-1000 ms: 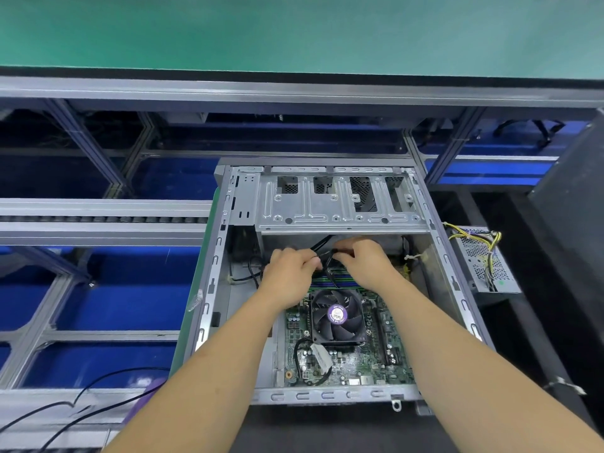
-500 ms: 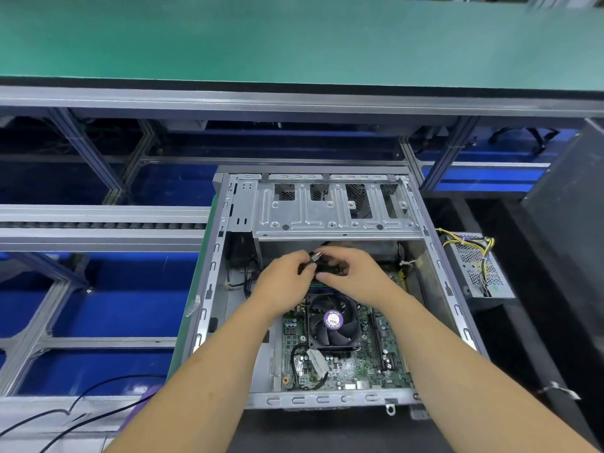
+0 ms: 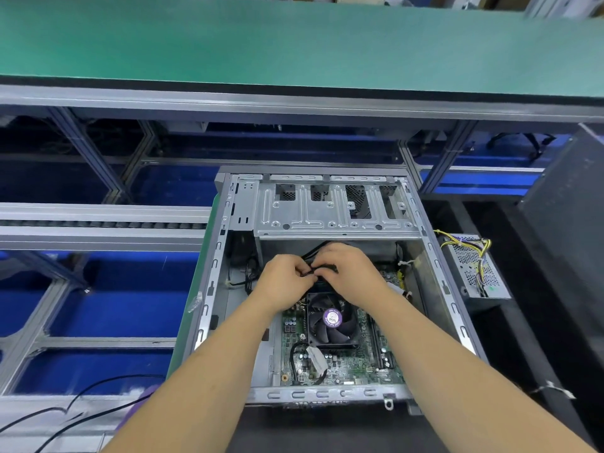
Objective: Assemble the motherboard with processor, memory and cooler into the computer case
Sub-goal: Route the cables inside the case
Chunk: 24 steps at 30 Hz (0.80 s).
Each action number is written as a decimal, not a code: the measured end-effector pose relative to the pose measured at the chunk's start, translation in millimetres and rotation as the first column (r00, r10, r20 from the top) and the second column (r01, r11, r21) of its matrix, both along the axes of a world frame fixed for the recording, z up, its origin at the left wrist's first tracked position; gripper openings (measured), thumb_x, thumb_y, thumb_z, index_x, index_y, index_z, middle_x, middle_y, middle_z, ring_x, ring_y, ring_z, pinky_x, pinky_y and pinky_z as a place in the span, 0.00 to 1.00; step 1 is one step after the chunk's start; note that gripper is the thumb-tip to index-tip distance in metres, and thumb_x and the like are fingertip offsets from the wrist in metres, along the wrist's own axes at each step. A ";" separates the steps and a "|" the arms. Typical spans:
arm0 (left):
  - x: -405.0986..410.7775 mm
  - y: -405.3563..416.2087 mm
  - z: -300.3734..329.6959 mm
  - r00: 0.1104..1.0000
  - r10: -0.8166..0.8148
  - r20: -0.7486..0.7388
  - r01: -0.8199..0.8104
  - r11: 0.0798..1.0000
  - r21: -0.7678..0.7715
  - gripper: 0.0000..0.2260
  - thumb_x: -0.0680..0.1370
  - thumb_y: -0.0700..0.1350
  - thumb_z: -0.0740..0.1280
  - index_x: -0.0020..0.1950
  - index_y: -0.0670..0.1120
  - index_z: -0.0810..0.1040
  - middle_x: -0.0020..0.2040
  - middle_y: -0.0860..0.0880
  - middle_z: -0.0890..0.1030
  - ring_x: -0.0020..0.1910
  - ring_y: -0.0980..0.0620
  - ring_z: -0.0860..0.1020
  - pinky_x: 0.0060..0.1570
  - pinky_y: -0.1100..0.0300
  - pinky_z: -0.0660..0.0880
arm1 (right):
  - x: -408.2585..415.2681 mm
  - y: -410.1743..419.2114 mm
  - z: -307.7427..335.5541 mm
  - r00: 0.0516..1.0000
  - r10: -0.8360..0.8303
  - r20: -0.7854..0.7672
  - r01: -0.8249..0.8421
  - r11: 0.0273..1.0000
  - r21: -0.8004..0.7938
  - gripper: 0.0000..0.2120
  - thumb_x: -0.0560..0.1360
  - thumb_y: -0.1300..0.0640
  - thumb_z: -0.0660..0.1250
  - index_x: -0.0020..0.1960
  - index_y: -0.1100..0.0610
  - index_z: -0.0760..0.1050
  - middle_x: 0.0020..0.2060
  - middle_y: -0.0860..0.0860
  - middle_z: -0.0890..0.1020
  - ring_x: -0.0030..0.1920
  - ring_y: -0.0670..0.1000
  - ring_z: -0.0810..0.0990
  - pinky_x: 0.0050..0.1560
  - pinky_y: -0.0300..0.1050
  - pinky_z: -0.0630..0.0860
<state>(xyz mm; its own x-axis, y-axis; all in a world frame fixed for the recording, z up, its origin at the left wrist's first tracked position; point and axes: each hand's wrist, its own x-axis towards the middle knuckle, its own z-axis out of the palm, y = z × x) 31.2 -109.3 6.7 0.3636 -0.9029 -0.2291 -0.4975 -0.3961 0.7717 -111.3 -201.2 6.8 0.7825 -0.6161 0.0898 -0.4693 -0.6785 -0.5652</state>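
both hands have closed together, left hand (image 3: 283, 278) and right hand (image 3: 348, 273) pinching black cable (image 3: 310, 272).

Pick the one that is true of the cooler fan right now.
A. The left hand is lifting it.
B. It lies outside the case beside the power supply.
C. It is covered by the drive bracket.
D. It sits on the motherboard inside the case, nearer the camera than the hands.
D: the cooler fan sits on the motherboard inside the case, below the left hand and right hand, which hold a black cable.
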 end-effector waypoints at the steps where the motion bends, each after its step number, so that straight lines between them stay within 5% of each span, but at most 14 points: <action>1: -0.4 0.1 1.0 0.994 0.013 -0.109 -0.013 1.000 0.004 0.06 0.74 0.46 0.73 0.41 0.45 0.82 0.30 0.54 0.76 0.28 0.56 0.71 0.33 0.63 0.67 | -0.3 -0.4 0.6 1.000 -0.001 -0.027 0.000 1.000 -0.014 0.08 0.78 0.61 0.69 0.55 0.58 0.84 0.53 0.51 0.83 0.55 0.53 0.79 0.59 0.52 0.75; 4: -1.4 0.3 5.1 0.945 0.135 -0.299 -0.138 0.990 0.011 0.12 0.75 0.54 0.70 0.38 0.47 0.83 0.35 0.53 0.81 0.34 0.55 0.75 0.38 0.62 0.71 | -1.8 -3.7 0.8 0.992 -0.022 -0.122 0.016 0.999 -0.052 0.13 0.81 0.61 0.64 0.63 0.56 0.80 0.54 0.54 0.81 0.56 0.57 0.78 0.57 0.53 0.75; 7: 5.9 -1.0 3.1 0.870 0.388 -0.304 -0.413 0.911 -0.020 0.13 0.79 0.47 0.64 0.37 0.44 0.80 0.30 0.50 0.78 0.31 0.51 0.73 0.35 0.61 0.68 | -7.5 -10.9 -3.3 0.964 -0.113 -0.240 0.096 0.992 -0.082 0.20 0.79 0.67 0.60 0.67 0.54 0.78 0.52 0.59 0.81 0.53 0.61 0.78 0.53 0.54 0.78; 12: 15.5 1.6 2.5 0.754 0.589 -0.291 -0.628 0.776 -0.056 0.03 0.77 0.39 0.67 0.43 0.43 0.79 0.37 0.50 0.79 0.32 0.54 0.75 0.31 0.64 0.68 | -21.7 -28.5 -7.1 0.881 -0.354 -0.313 0.367 0.930 -0.020 0.09 0.78 0.64 0.61 0.43 0.63 0.79 0.33 0.54 0.77 0.38 0.59 0.77 0.36 0.46 0.73; 14: 13.9 2.8 4.3 0.743 0.597 -0.304 -0.638 0.768 -0.050 0.04 0.76 0.37 0.67 0.49 0.44 0.77 0.43 0.48 0.80 0.37 0.53 0.76 0.33 0.62 0.69 | -19.7 -30.2 -10.9 0.856 -0.413 -0.311 0.437 0.899 0.008 0.13 0.78 0.62 0.63 0.35 0.62 0.74 0.28 0.51 0.71 0.30 0.52 0.72 0.28 0.42 0.65; 16: 12.9 3.6 3.4 0.757 0.587 -0.288 -0.623 0.781 -0.048 0.06 0.75 0.36 0.66 0.48 0.45 0.74 0.44 0.46 0.78 0.37 0.50 0.77 0.33 0.61 0.69 | -13.9 -32.7 -15.9 0.827 -0.498 -0.260 0.539 0.835 0.112 0.11 0.79 0.62 0.65 0.40 0.66 0.79 0.29 0.53 0.74 0.29 0.49 0.70 0.26 0.40 0.65; 21: 8.5 7.1 3.5 0.865 0.448 -0.226 -0.465 0.885 -0.024 0.05 0.75 0.39 0.63 0.45 0.49 0.72 0.41 0.47 0.79 0.35 0.45 0.78 0.35 0.54 0.75 | 6.7 -38.3 -28.6 0.806 -0.554 -0.208 0.580 0.674 0.458 0.06 0.79 0.69 0.62 0.52 0.65 0.78 0.47 0.60 0.83 0.47 0.59 0.81 0.45 0.50 0.78; 24: 4.8 8.2 2.8 0.942 0.322 -0.091 -0.322 0.947 0.014 0.04 0.76 0.42 0.62 0.46 0.51 0.73 0.39 0.49 0.79 0.32 0.48 0.75 0.34 0.56 0.74 | 17.3 -43.4 -32.9 0.844 -0.500 -0.197 0.523 0.681 0.513 0.18 0.77 0.73 0.59 0.48 0.55 0.82 0.52 0.56 0.85 0.47 0.58 0.81 0.42 0.49 0.74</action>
<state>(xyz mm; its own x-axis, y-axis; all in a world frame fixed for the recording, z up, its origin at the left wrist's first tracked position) 36.0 -101.0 9.5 0.6123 -0.7417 -0.2739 -0.2712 -0.5224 0.8084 -94.0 -244.6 -26.1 0.3271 -0.8585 -0.3950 -0.6816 0.0752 -0.7279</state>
